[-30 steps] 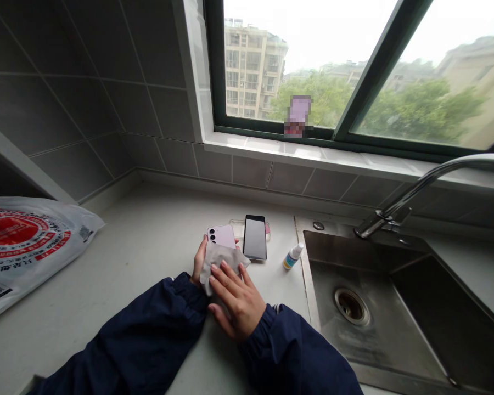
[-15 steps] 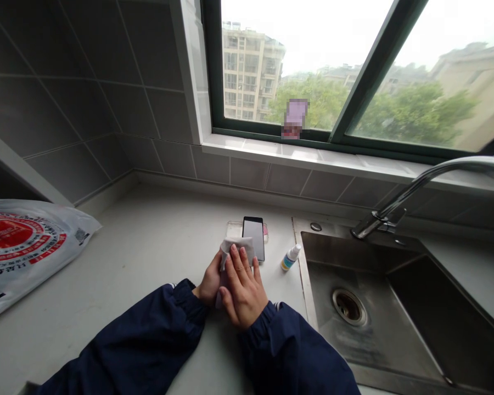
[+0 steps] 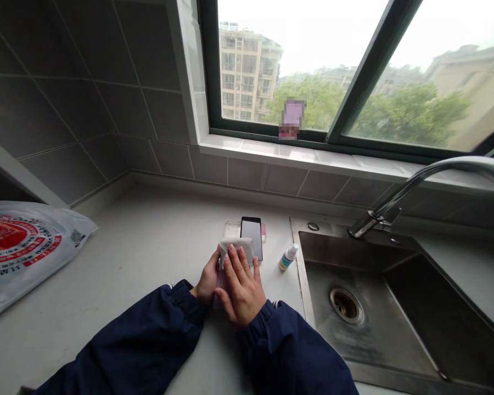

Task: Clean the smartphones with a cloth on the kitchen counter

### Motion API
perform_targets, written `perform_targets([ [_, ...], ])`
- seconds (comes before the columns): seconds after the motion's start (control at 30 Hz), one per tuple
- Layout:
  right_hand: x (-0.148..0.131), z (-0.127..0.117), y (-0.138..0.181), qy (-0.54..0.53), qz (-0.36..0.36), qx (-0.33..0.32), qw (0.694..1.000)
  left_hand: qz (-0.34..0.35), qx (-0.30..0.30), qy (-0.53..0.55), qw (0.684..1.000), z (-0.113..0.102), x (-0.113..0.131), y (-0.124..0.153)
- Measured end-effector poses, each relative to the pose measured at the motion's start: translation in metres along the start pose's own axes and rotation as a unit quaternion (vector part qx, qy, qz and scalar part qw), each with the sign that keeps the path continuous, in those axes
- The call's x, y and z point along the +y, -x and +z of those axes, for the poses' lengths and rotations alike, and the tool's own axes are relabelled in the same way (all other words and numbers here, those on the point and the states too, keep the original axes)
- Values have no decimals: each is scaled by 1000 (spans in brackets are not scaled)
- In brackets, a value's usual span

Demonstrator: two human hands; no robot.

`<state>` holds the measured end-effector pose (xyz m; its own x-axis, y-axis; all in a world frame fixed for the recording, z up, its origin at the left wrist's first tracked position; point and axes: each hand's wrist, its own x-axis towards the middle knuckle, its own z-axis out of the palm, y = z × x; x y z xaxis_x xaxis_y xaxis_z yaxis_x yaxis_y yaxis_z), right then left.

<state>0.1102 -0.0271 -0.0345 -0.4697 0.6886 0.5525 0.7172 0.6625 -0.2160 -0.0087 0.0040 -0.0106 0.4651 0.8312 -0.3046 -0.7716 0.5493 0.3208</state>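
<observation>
My left hand (image 3: 206, 281) is wrapped round the left side of a flat lilac phone-shaped thing (image 3: 222, 280), which is mostly hidden. Over its far end lies a pale grey cloth (image 3: 243, 244). My right hand (image 3: 244, 291) rests flat on the cloth from above, its fingers stretched out and slightly apart. Just beyond the cloth, a black-edged flat panel with a pale face (image 3: 252, 235) lies on the counter, overlapping a clear case (image 3: 231, 229) with a pink patch. A small white-capped bottle with a blue and yellow label (image 3: 287, 259) stands right of my hands.
The steel sink (image 3: 306, 285) with its drain (image 3: 346, 305) lies to the right, below a curved chrome faucet (image 3: 391, 197). A printed plastic bag (image 3: 33, 241) occupies the left of the white counter (image 3: 148, 236). A window sill (image 3: 271, 152) runs along the back.
The whole view has shifted slightly. My right hand stays on the cloth, which looks a little flatter at its left edge. My left hand keeps its hold.
</observation>
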Motion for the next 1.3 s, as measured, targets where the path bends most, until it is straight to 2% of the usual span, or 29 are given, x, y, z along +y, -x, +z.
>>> perform_targets([
  [0.1, -1, -3, 0, -15, -16, 0, 1000, -8, 28, -20, 999, -1, 5, 2],
  [0.33, -3, -16, -3, -105, -90, 45, 989, -46, 5, -49, 998, -21, 17, -2],
  [0.63, -1, -7, -1, -175, -81, 140, 971, -29, 9, -60, 998, -9, 19, -6],
  [0.8, 3, 2, 1, -186, -85, 138, 969, -43, -13, -55, 997, -9, 19, -6],
  [0.97, 4, 2, 0, -180, -80, 110, 974, -34, -19, -60, 997, -7, 20, -7],
  [1.13, 5, 2, -1, -189, -71, 96, 975, -25, 4, -77, 997, -5, 21, -9],
  [1.3, 7, -1, -3, -197, -65, 89, 974, -48, 12, -79, 996, -5, 22, -9],
])
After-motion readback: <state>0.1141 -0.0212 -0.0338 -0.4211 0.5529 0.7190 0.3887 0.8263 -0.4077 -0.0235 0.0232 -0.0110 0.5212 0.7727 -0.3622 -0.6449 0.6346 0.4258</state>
